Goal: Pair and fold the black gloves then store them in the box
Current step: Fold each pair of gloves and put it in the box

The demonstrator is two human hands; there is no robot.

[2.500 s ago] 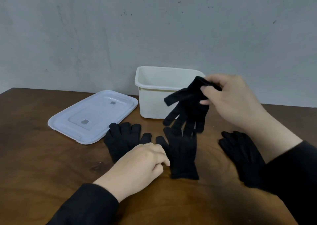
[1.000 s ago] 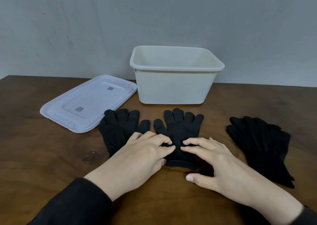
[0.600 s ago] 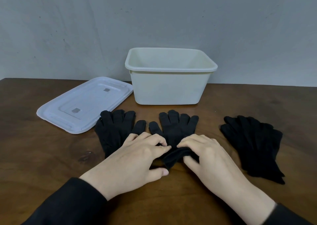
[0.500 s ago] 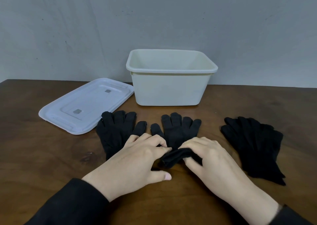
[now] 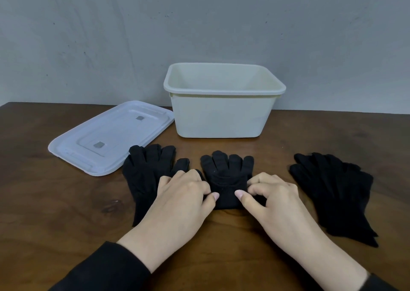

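I see my left hand (image 5: 185,193) and right hand (image 5: 271,194) pinching the half-folded gloves (image 5: 226,179) at frame centre, below the box (image 5: 218,115), and if either grip slips, the soft fold springs open.

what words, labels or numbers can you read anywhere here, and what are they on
None: no readable text shows in this view.
lid: two small grey square patches, blank as far as can be seen.
box: plain cream walls, no label.
black gloves: no tag or print visible.
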